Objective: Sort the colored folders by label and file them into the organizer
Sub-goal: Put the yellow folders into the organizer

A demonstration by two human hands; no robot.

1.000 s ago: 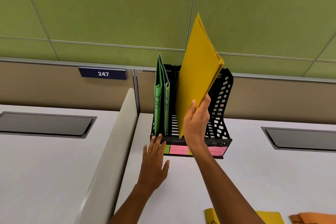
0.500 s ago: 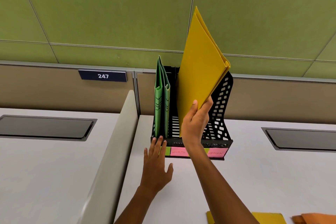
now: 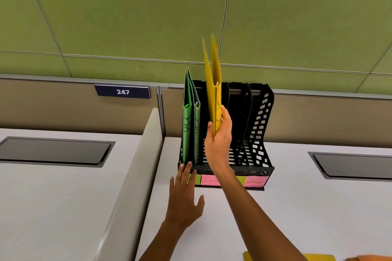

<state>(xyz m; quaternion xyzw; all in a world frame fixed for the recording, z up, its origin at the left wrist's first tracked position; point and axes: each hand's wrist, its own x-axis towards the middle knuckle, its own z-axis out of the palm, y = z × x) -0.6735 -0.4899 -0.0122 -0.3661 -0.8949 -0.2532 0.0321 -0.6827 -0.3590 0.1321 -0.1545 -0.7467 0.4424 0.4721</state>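
A black slotted organizer (image 3: 259, 133) stands at the back of the white desk, with green and pink labels (image 3: 210, 181) along its front. Two green folders (image 3: 191, 118) stand upright in its leftmost slot. My right hand (image 3: 218, 140) is shut on the lower edge of two yellow folders (image 3: 213, 82), held edge-on and upright over the second slot from the left. My left hand (image 3: 184, 195) lies flat with fingers apart, fingertips touching the organizer's front left corner.
A grey divider (image 3: 131, 176) runs along the left of the desk. Dark recessed panels (image 3: 53, 150) (image 3: 356, 165) sit in the desks on both sides. More yellow folders (image 3: 318, 257) and an orange one (image 3: 369, 258) lie at the bottom right edge. A plate reads 247 (image 3: 122, 92).
My right hand has turned the yellow folders from facing me to edge-on and shifted them left over the second slot. My left hand has stayed against the organizer's front.
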